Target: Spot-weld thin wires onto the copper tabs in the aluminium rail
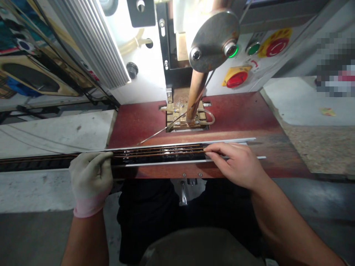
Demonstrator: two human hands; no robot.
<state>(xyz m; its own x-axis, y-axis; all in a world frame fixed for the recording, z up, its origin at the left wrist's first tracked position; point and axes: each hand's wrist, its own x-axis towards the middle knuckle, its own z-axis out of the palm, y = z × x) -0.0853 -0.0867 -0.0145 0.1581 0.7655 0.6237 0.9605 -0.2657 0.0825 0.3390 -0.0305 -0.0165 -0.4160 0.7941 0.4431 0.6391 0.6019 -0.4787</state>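
Lengthwise across a reddish tabletop (pixel 133 123), thin copper-coloured rods (pixel 166 153), at least two by count, lay over one dark, white-edged strip (pixel 155 160). Their long axis ran left to right, stretching leftward from the bare right hand (pixel 238 160), whose thumb and finger pinched their right end. The gloved left hand (pixel 91 173) rested on the strip's farther stretch, nearer its left side, fingers curled; whether they gripped the rods could not be told. Beyond stood one brown post (pixel 197 92), two red controls (pixel 236 79) and one plainly visible green button (pixel 253 48).
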